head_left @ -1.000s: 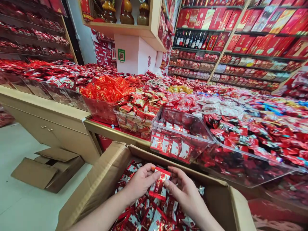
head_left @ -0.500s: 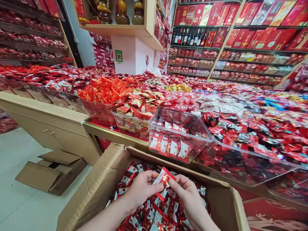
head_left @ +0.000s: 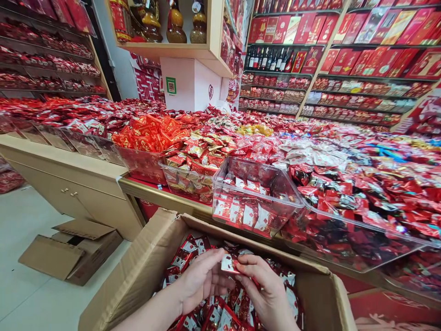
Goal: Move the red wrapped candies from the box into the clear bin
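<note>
A small red-and-white wrapped candy (head_left: 228, 263) is held above the open cardboard box (head_left: 138, 266). My right hand (head_left: 267, 287) pinches its right end between thumb and fingers. On the other side, my left hand (head_left: 201, 280) has its fingers stretched out and parted; the upper fingertips come up to the candy's left edge, and whether they touch it I cannot tell. Beneath both hands, many like candies (head_left: 223, 317) fill the box in a loose heap.
Just beyond the box, a clear plastic bin (head_left: 292, 198) holds similar candies standing in a row. Other bins of wrapped sweets (head_left: 148, 133) cover the counter. A second cardboard box (head_left: 51, 255) lies on the floor at left. Stocked shelves (head_left: 330, 43) line the back wall.
The candy has turned over from its red printed face to a mostly white one. My left hand has loosened from it, its fingers now straighter, while my right hand keeps its pinch.
</note>
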The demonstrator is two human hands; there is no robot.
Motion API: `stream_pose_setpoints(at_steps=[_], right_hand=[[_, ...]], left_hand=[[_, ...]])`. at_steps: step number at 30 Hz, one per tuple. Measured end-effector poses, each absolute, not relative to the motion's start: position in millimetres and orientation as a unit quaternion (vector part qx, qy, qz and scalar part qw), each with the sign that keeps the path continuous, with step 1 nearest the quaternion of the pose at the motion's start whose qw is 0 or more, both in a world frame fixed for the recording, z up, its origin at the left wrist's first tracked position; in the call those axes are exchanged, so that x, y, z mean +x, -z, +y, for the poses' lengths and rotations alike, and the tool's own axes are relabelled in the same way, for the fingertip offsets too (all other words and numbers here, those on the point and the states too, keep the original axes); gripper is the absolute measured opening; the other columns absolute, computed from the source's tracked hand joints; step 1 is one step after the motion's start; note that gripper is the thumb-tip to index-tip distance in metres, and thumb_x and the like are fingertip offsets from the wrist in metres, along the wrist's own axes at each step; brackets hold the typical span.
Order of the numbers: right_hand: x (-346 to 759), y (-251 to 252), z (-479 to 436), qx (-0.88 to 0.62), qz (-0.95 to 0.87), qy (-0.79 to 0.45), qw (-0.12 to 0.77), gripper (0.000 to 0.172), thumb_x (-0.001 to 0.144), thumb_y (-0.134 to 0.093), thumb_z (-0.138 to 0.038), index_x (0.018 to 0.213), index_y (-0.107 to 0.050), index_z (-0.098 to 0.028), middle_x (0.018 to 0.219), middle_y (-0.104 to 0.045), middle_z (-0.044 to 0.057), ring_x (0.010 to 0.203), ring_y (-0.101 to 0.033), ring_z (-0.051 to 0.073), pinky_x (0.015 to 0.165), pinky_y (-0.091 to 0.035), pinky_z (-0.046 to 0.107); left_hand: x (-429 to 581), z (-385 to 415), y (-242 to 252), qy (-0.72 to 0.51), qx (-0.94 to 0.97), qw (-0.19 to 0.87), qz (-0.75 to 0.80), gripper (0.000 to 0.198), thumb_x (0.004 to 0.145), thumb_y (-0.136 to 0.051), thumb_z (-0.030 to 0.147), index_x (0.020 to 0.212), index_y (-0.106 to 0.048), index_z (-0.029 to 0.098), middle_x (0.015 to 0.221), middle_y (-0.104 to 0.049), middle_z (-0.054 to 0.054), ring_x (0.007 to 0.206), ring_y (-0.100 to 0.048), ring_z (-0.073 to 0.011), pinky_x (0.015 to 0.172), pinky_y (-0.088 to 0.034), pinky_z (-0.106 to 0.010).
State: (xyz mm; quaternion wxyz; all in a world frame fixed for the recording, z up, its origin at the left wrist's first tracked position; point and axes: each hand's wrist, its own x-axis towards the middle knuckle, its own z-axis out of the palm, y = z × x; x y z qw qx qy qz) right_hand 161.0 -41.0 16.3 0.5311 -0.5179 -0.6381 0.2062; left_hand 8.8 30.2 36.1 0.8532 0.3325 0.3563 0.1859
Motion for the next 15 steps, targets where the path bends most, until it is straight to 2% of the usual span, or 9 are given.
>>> stream_pose_setpoints(at_steps=[2, 4, 6, 9, 12, 15], right_hand=[[159, -15, -43, -0.504, -0.657, -0.211, 0.519, 0.022, 0.076, -0.045, -0.010, 0.085, -0.061, -0.021, 0.096, -0.057, 0.007, 0.089, -0.055, 0.016, 0.075, -0.046, 0.027], [157, -14, -43, -0.530, -0.613, -0.256, 0.526, 0.021, 0.076, -0.043, -0.013, 0.087, -0.060, -0.020, 0.099, -0.057, 0.008, 0.091, -0.054, 0.017, 0.078, -0.045, 0.029], [154, -13, -42, -0.578, -0.509, -0.332, 0.544, 0.019, 0.078, -0.045, -0.021, 0.091, -0.058, -0.018, 0.096, -0.059, 0.009, 0.087, -0.056, 0.018, 0.075, -0.046, 0.029], [152, -12, -36, -0.586, -0.389, -0.456, 0.545, 0.026, 0.075, -0.052, -0.035, 0.092, -0.057, -0.016, 0.086, -0.063, 0.008, 0.078, -0.058, 0.018, 0.068, -0.047, 0.028], [150, -11, -33, -0.542, -0.387, -0.515, 0.539, 0.025, 0.069, -0.059, -0.036, 0.083, -0.058, -0.015, 0.078, -0.063, 0.006, 0.074, -0.058, 0.017, 0.068, -0.045, 0.027], [149, -11, -34, -0.525, -0.390, -0.528, 0.542, 0.023, 0.068, -0.062, -0.034, 0.081, -0.057, -0.015, 0.078, -0.062, 0.005, 0.074, -0.057, 0.016, 0.069, -0.044, 0.026]], left_hand=[[10, 31, -36, -0.247, 0.334, 0.842, 0.345, 0.027, 0.069, -0.061, 0.029, 0.090, -0.049, 0.017, 0.081, -0.063, -0.004, 0.069, -0.060, -0.0144, 0.061, -0.044, -0.024], [12, 31, -35, -0.280, 0.343, 0.830, 0.340, 0.031, 0.067, -0.064, 0.022, 0.093, -0.047, 0.017, 0.086, -0.063, -0.005, 0.074, -0.060, -0.0161, 0.068, -0.045, -0.030], [12, 31, -34, -0.287, 0.365, 0.815, 0.347, 0.033, 0.067, -0.064, 0.021, 0.095, -0.047, 0.016, 0.088, -0.063, -0.007, 0.075, -0.060, -0.0169, 0.069, -0.046, -0.032], [13, 31, -32, -0.283, 0.409, 0.796, 0.344, 0.035, 0.066, -0.065, 0.021, 0.095, -0.046, 0.015, 0.086, -0.064, -0.007, 0.074, -0.060, -0.0160, 0.069, -0.045, -0.030], [13, 30, -32, -0.271, 0.441, 0.787, 0.335, 0.037, 0.062, -0.067, 0.019, 0.094, -0.047, 0.015, 0.082, -0.064, -0.005, 0.074, -0.059, -0.0143, 0.072, -0.043, -0.028], [12, 29, -30, -0.267, 0.477, 0.763, 0.346, 0.040, 0.060, -0.068, 0.021, 0.095, -0.050, 0.016, 0.084, -0.063, -0.004, 0.077, -0.056, -0.0140, 0.072, -0.041, -0.026]])
